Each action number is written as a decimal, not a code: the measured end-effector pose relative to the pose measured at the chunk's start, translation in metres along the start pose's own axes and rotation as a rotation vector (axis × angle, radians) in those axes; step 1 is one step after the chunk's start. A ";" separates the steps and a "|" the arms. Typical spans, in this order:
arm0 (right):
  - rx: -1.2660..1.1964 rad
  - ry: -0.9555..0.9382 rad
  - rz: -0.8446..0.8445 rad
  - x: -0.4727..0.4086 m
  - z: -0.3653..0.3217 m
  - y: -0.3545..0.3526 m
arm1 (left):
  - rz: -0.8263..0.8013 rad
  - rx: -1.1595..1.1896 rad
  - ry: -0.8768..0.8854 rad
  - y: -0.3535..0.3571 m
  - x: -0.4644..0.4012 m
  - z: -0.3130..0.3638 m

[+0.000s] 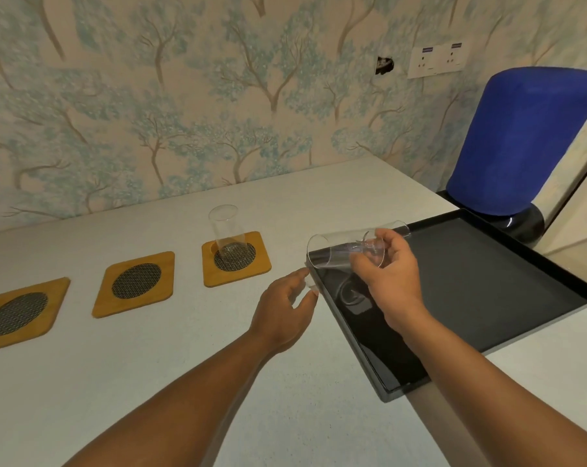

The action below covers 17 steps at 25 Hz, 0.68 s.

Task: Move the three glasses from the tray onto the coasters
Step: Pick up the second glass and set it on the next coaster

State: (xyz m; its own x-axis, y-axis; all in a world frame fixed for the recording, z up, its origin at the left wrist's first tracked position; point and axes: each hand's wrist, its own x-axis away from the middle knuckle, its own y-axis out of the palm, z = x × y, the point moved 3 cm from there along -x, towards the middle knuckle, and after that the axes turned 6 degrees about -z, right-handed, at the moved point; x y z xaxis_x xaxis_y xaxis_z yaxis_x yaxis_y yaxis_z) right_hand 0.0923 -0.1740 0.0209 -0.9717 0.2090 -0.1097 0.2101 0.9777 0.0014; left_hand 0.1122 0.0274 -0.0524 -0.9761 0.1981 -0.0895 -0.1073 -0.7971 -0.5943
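Observation:
Three wooden coasters with dark mesh centres lie in a row on the white counter: left [58,291], middle [165,264], right [261,264]. One clear glass [223,230] stands upright on the right coaster. My right hand [389,278] is over the near-left corner of the black tray [470,281], gripping a clear glass [332,251] tipped on its side with its mouth pointing left. A second clear glass [398,229] shows just behind my fingers, also on its side; I cannot tell whether the hand holds it too. My left hand [282,311] hovers beside the tray's left edge, fingers apart and holding nothing.
A blue rounded object [521,139] on a black base stands behind the tray at the far right. The patterned wall runs along the counter's back edge, with sockets [435,60] at upper right. The counter's right edge drops off past the tray.

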 end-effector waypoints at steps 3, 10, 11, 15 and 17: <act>-0.240 -0.004 -0.021 0.003 -0.014 0.022 | 0.003 0.012 0.001 -0.031 0.011 -0.011; -0.537 0.138 -0.232 0.018 -0.006 0.135 | 0.191 -0.151 -0.044 -0.151 0.078 -0.087; -0.559 0.149 -0.259 0.019 -0.004 0.153 | 0.227 -0.220 -0.050 -0.171 0.087 -0.097; -0.580 0.170 -0.341 0.028 0.002 0.229 | 0.269 -0.514 -0.097 -0.243 0.119 -0.143; -0.514 0.136 -0.365 0.029 0.003 0.263 | 0.231 -0.624 -0.147 -0.267 0.126 -0.166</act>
State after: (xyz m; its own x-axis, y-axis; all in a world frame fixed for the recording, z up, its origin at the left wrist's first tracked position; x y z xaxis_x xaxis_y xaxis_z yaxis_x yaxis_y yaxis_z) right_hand 0.1201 0.0895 0.0149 -0.9830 -0.1714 -0.0660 -0.1822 0.8650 0.4675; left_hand 0.0491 0.3602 -0.0378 -0.9812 -0.0523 -0.1859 0.1928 -0.3226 -0.9267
